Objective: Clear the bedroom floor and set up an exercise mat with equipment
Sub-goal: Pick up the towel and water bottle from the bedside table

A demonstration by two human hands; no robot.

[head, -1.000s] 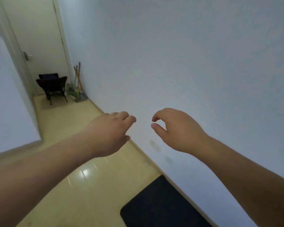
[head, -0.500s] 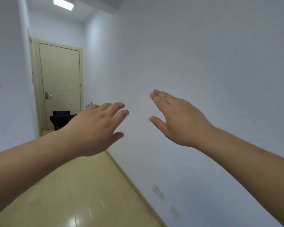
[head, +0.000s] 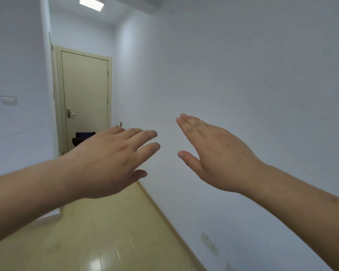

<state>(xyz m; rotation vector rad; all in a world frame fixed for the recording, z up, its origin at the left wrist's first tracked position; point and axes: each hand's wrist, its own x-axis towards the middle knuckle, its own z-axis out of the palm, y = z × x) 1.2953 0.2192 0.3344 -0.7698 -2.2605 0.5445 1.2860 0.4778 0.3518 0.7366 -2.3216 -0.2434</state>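
White-walled; left hand (head: pixel 110 163), right hand (head: pixel 221 157) splayed.

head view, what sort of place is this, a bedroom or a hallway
Probably a narrow passage in a home, not clearly a bedroom: a glossy cream floor runs between plain white walls to a closed door, with a dark chair before it.

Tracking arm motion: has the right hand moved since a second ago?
Yes. The right hand has risen, now well above the wall socket it was beside.
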